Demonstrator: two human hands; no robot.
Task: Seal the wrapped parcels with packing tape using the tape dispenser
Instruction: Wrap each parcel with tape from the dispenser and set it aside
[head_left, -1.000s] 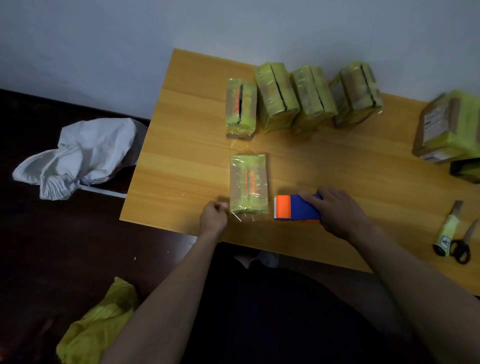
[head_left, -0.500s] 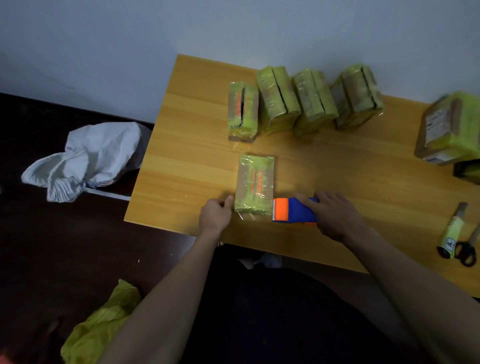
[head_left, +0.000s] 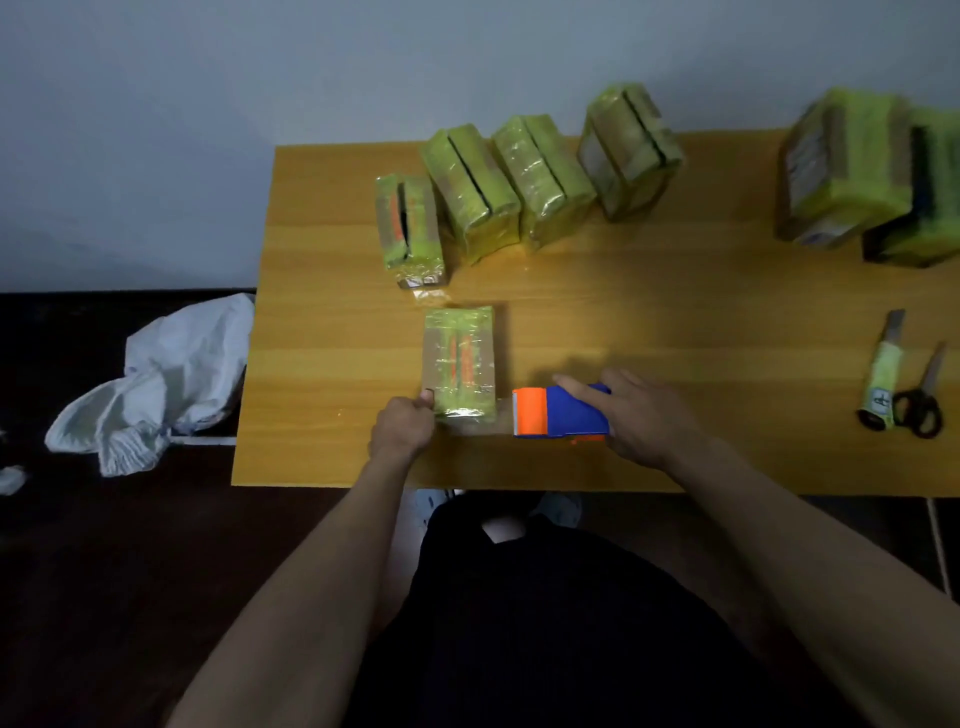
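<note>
- Since half a second ago, the tape dispenser (head_left: 561, 411) has drawn away to the right of the flat parcel (head_left: 459, 360), leaving a clear strip of tape (head_left: 503, 415) stretched between them; the camera view has also shifted, bringing more parcels into the upper right.
- Far left of the frame: a crumpled white bag (head_left: 156, 379) lies on the dark floor beside the wooden table (head_left: 322, 322).
- Lower centre left: the left hand (head_left: 402, 428) pinches the parcel's near left corner, thumb on top, likely steadying it against the pull.
- Upper centre: a row of wrapped parcels (head_left: 524, 182) stands near the wall.
- Lower centre right: the right hand (head_left: 636, 415) grips the dispenser, fingers curled over its blue body.
- Far right: a utility knife (head_left: 882, 371) and scissors (head_left: 922, 400) lie side by side.
</note>
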